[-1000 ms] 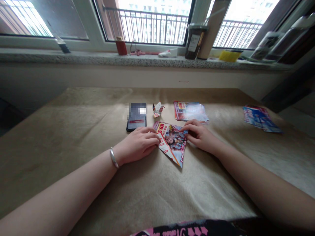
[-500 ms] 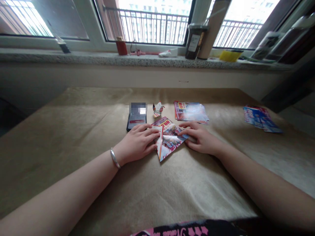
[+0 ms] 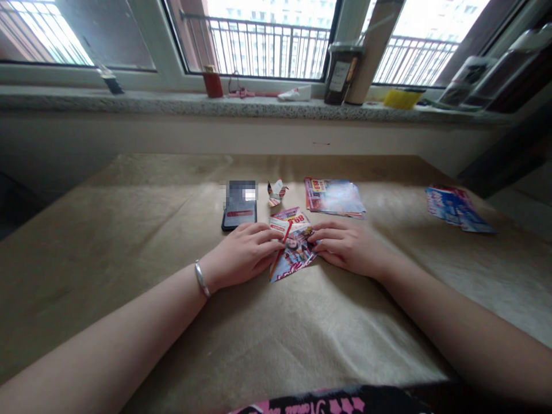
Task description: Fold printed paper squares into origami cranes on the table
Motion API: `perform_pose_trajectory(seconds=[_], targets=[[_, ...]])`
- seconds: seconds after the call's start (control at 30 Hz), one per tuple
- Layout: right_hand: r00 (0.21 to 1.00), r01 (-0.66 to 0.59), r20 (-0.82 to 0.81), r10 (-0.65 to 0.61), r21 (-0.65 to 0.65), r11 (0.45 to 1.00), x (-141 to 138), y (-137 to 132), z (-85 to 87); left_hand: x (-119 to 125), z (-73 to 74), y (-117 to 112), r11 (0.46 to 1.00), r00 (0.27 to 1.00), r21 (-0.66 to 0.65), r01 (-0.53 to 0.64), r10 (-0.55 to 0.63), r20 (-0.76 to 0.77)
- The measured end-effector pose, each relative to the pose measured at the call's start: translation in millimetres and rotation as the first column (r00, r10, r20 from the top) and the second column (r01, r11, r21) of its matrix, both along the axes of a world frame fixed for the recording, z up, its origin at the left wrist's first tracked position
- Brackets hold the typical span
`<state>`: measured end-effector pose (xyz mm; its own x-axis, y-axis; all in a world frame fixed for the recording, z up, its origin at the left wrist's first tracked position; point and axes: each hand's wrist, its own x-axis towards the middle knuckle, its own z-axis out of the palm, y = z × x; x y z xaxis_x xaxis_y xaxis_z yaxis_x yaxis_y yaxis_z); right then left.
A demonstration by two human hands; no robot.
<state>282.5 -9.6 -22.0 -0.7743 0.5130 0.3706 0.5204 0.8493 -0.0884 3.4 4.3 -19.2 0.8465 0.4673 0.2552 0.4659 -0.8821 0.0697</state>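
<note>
A printed paper flyer [image 3: 293, 247], partly folded, lies on the table between my hands, with one pointed corner toward me. My left hand [image 3: 248, 250], with a silver bangle at the wrist, has its fingers closed on the flyer's left edge, next to a narrow orange-edged flap. On the opposite side, my right hand [image 3: 347, 247] pinches the right edge with bent fingers, which cover that corner. Just beyond the flyer stands a small folded-paper figure [image 3: 276, 193]. A phone [image 3: 240, 207] lies flat behind my left hand, part of its screen blurred out.
A stack of flyers [image 3: 334, 195] lies beyond my right hand, and more blue flyers [image 3: 459, 208] are at the far right. The table [image 3: 129, 241] reaches the wall below a stone windowsill [image 3: 164, 102]. A dark lidded container [image 3: 342, 73] and a yellow item [image 3: 404, 98] stand on the sill.
My right hand has moved a little left, and the flyer's near point has shifted left. The flyer looks narrower. The left flap shows less white, and my left fingers reach slightly further right.
</note>
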Motion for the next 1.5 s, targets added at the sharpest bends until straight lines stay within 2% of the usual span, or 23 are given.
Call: perform_pose_trajectory(seconds=[0.23,0.37,0.47,0.57,0.73,0.97,1.2,1.5], targets=[[0.999,-0.023,-0.045,0.019,-0.083,0.996,-6,-7,5.4,1,1.0,-3,0.995,0.998,-0.085,0.057,-0.056,0.019],[0.994,-0.059,-0.108,0.037,-0.203,0.977,-6,-8,8.6,2,2.6,-4,0.991,0.997,-0.112,0.072,-0.074,-0.019],[0.985,-0.103,-0.162,0.056,-0.302,0.948,-5,-8,10.4,4,2.2,-5,0.996,1.0,-0.083,0.025,-0.025,-0.005],[0.98,-0.117,-0.192,0.052,-0.345,0.931,-5,-7,11.4,6,0.8,-6,0.997,0.999,-0.074,-0.023,0.026,0.044],[0.978,-0.114,-0.205,0.037,-0.382,0.917,-6,-8,10.8,8,0.0,-5,0.995,0.995,-0.093,0.023,-0.013,0.1],[0.98,0.063,-0.147,-0.136,-0.42,0.905,-4,-9,7.4,5,3.0,-5,0.99,0.998,-0.137,0.043,-0.037,0.048],[0.951,0.199,-0.121,-0.286,-0.469,0.86,-5,-9,4.3,4,1.8,-6,0.995,0.998,-0.084,0.058,-0.057,0.009],[0.903,0.332,-0.101,-0.417,-0.451,0.829,-11,-6,1.4,10,1.4,-7,0.996,0.999,-0.092,-0.017,0.02,0.033]])
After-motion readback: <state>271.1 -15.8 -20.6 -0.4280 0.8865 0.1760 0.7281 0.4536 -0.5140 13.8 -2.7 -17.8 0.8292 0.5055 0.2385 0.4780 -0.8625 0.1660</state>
